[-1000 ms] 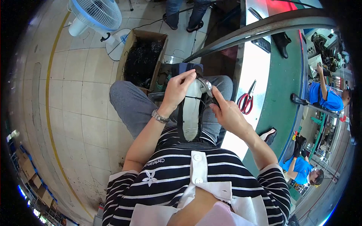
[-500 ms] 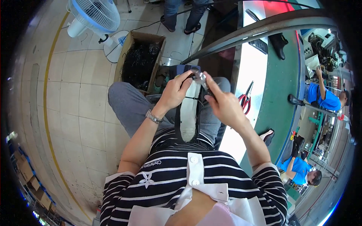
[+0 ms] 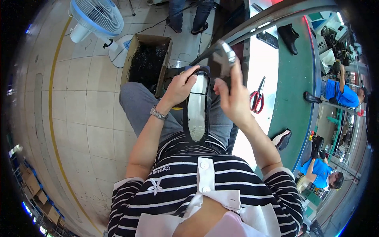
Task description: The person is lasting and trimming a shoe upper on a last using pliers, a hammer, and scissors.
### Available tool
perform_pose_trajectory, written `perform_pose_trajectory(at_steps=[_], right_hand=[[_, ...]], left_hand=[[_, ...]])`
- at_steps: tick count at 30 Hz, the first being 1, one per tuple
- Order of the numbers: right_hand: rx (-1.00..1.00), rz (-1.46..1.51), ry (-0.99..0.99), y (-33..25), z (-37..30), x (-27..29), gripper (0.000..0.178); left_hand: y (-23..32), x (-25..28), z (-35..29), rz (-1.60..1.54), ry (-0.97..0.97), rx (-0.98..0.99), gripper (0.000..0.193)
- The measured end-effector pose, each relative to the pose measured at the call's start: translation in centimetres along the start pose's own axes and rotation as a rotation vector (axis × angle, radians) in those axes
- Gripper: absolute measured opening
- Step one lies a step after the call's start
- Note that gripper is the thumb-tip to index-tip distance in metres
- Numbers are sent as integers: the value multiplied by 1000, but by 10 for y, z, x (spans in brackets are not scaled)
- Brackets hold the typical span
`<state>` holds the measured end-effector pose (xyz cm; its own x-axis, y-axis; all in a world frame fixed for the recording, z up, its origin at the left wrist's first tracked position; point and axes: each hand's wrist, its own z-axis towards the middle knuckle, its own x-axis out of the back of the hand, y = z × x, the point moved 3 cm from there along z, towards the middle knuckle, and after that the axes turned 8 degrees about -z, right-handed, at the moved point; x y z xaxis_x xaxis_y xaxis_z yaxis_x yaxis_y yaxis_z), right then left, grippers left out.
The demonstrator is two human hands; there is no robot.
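Observation:
A shoe [image 3: 196,112] lies sole-up between my thighs, its pale insole board showing inside a black upper, with a thin dark band across it. My left hand [image 3: 179,89] grips the far end, fingers and thumb closed on the dark edge. To the right of that end, raised and apart from the shoe, my right hand [image 3: 235,98] is closed around lasting pincers [image 3: 228,55]. Motion blurs their shiny metal head, and my fingers hide most of the handles.
Red-handled scissors [image 3: 257,100] lie on the white bench strip at right. Beyond it, a green conveyor [image 3: 282,106] carries a black boot [image 3: 289,38] and a shoe [image 3: 282,139]. A metal bar [image 3: 272,17] crosses ahead. A scrap-filled carton [image 3: 169,59] and fan [image 3: 97,17] stand front left.
The pincers have come away from the shoe's far end, swinging up and to the right in my right hand. My left hand remains at that end. The shoe on the conveyor has shifted.

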<state>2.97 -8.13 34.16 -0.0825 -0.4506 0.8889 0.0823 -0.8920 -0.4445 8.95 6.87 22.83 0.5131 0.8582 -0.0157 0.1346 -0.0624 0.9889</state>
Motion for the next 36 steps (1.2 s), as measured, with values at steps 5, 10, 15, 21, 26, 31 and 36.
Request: perform_pose_trajectory(at_steps=[5,10,15,21,26,31,36], right_hand=[[-63,-64,-542,21,-13,-11,68],[-516,285,62,64,-93,0,60],[-873,-122,266,156,-216,-19,60],[-1099,-397,22,189,-297,-41,67],[-740,-471,322,207,-238,-30,47],[-829,-248,226,246,-153,-39,45],[-1029,32,-69,251,-150,-38,40]], left_hand=[[-25,9,8,-150,-44,-44,42],[-12,-17,24,-355,-22,213,33],[-14,-21,31,-395,-78,68,24],[-13,-14,27,-291,-105,33,19],[-8,-16,27,-315,-189,21,22],[-5,-14,23,-439,-237,67,35],[-13,-4,-13,-426,-28,20,74]])
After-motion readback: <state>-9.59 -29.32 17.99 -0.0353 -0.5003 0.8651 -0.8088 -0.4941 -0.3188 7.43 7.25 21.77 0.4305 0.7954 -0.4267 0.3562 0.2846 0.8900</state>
